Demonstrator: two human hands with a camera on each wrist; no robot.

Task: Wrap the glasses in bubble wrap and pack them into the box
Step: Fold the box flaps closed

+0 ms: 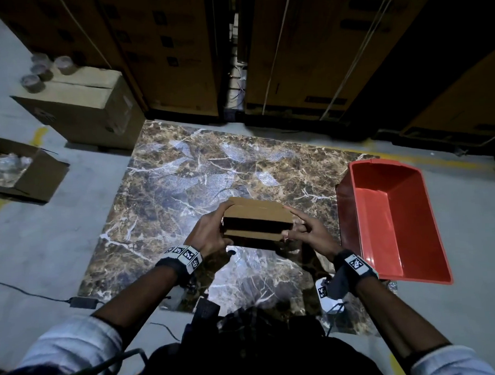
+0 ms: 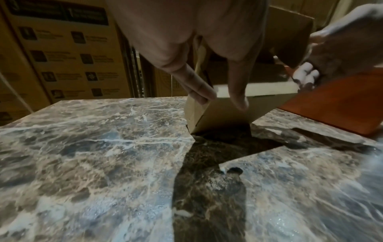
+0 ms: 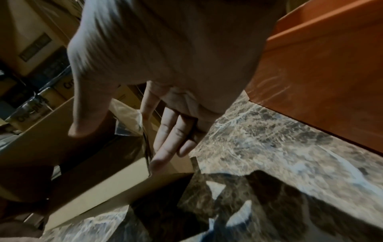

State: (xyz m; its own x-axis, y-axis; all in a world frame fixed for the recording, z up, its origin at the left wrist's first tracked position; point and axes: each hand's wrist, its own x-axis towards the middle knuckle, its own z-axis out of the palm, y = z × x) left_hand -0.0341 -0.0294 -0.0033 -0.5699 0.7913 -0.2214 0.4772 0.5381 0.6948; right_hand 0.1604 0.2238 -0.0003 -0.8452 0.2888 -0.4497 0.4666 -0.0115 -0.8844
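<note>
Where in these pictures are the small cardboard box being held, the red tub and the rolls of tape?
small cardboard box (image 1: pixel 256 212): head view, on its top flap.
red tub (image 1: pixel 352 211): head view, on its left outer wall.
rolls of tape (image 1: pixel 31 82): head view, on the nearest roll, atop the big carton at far left.

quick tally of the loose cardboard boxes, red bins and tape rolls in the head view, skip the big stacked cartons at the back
cardboard boxes: 3 (small box held between left hand and right hand, closed box, open box)
red bins: 1 (bin)
tape rolls: 4 (rolls on the closed box)
total: 8
</note>
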